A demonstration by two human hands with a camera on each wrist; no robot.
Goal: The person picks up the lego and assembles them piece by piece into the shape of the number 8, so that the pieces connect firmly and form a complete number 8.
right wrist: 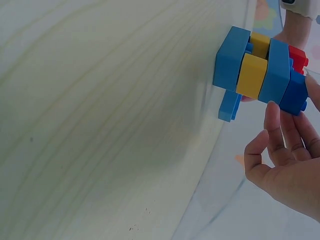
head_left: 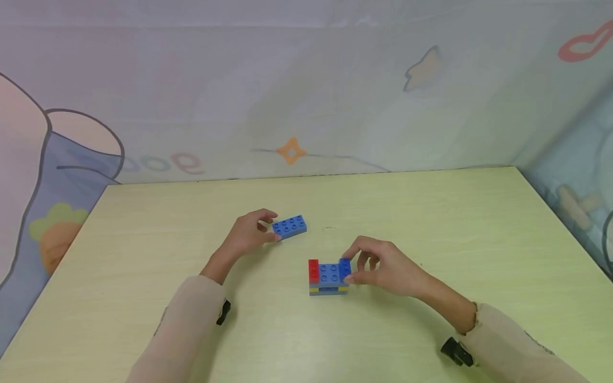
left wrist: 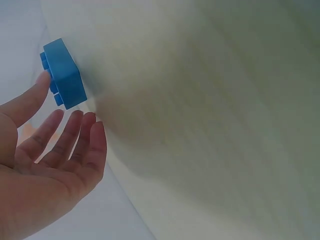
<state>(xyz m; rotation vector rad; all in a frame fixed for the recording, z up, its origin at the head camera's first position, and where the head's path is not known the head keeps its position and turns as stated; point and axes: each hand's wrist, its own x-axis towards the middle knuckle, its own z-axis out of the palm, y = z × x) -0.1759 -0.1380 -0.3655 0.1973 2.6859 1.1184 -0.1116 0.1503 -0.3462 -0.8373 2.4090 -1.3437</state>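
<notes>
A small stack of building bricks stands on the table, with a light blue brick (head_left: 328,272) across its upper level. Yellow bricks (right wrist: 252,75) sit between the blue layers. On top are a red brick (head_left: 313,271) at the left end and a dark blue brick (head_left: 345,270) at the right end. My right hand (head_left: 390,268) pinches the dark blue brick between thumb and fingers. Farther back lies a loose light blue eight-stud brick (head_left: 290,227). My left hand (head_left: 248,232) is at its left end, fingers loosely bent and spread; the thumb overlaps its studded side in the left wrist view.
The pale wooden table (head_left: 191,330) ends at a back edge against a printed cloth (head_left: 306,80). Dark wrist-worn pieces (head_left: 457,352) show under the right sleeve, and another (head_left: 223,312) under the left sleeve.
</notes>
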